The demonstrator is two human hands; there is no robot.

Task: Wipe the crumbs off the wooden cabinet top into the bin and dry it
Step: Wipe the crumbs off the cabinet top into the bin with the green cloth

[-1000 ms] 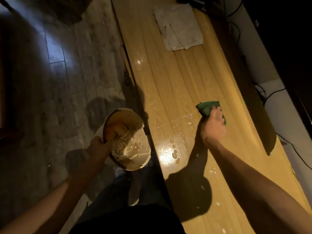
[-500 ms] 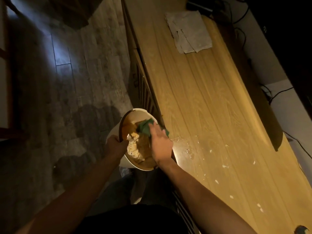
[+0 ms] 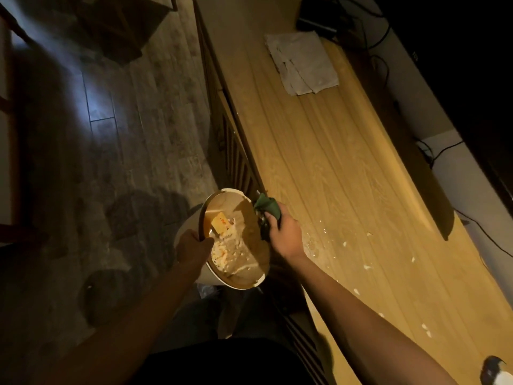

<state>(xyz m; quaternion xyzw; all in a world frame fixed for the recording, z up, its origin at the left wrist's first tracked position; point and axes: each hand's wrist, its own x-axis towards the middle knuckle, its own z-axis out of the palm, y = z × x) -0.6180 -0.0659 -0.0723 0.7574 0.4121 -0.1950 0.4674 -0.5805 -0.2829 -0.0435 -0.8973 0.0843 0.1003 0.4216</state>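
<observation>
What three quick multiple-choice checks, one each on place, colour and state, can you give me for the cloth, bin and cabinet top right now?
1. Where is the bin?
A. held at the cabinet's front edge
B. on the cabinet top
C. standing on the floor

2. What colour is the cloth?
A. white
B. green
C. red

3. How is the cabinet top?
A. wiped clean
B. covered by a sheet
C. pale crumbs left

Answers: 1 A, the left hand grips its rim there. 2 B, green in the right hand. 3 C, crumbs dot the near part.

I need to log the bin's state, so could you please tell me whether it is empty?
Not empty: the bin holds pale scraps and a yellow piece.
</observation>
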